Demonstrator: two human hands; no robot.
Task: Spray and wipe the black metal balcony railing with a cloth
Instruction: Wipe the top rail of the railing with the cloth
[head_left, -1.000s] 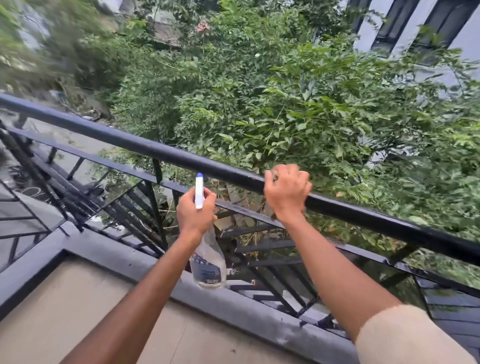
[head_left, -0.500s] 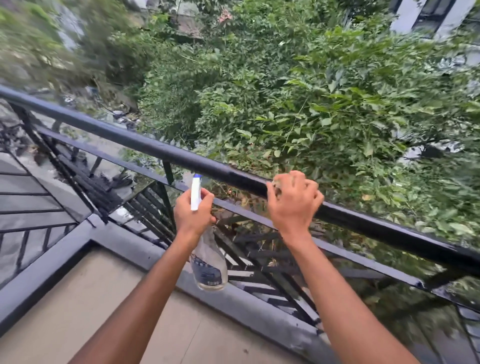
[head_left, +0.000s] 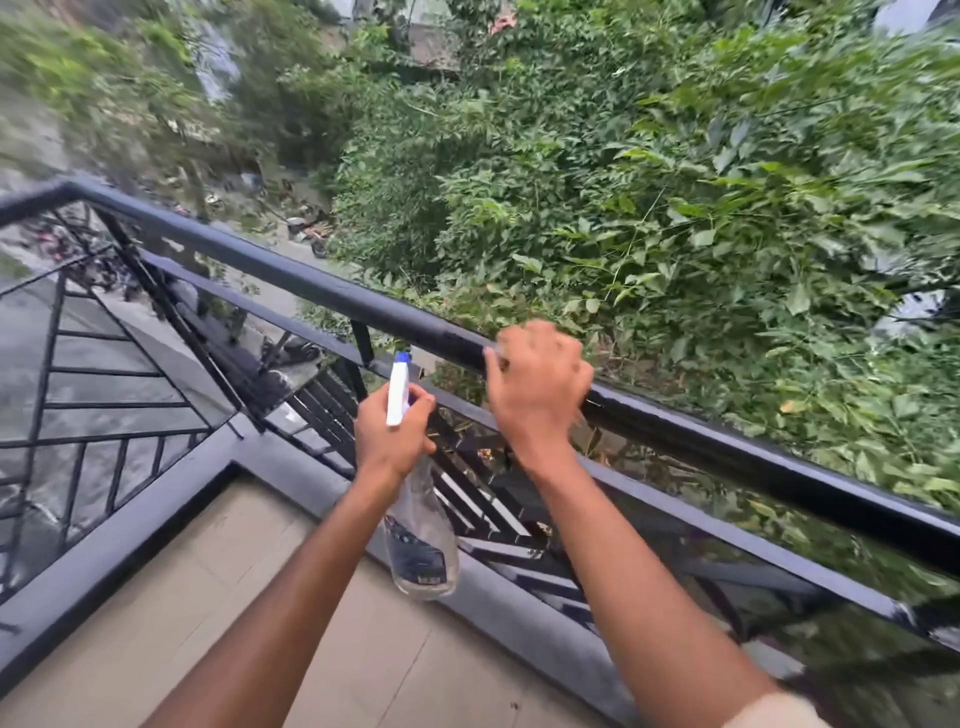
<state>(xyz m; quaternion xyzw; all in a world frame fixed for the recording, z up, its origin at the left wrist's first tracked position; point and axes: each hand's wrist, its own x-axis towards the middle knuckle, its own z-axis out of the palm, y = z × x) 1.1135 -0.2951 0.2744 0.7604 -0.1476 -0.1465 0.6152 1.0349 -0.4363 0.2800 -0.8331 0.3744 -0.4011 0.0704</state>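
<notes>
The black metal railing (head_left: 311, 280) runs from a corner at the upper left down to the right edge. My right hand (head_left: 535, 384) lies over its top rail with the fingers curled round it. A pale scrap of cloth (head_left: 500, 358) peeks out by the thumb; the rest is hidden under the hand. My left hand (head_left: 392, 441) grips the neck of a clear spray bottle (head_left: 421, 551) with a dark label. Its white head with a blue tip (head_left: 398, 387) points up at the rail, just left of my right hand.
Glass panels with black slanted bars (head_left: 119, 395) fill the railing below the rail. A grey ledge (head_left: 130, 540) borders the beige tiled floor (head_left: 182, 597). Dense green trees (head_left: 675, 208) and a street far below (head_left: 301, 228) lie beyond.
My right hand has slid left along the top rail toward the bottle. The view has swung left, bringing the railing corner into sight. The left hand still holds the bottle.
</notes>
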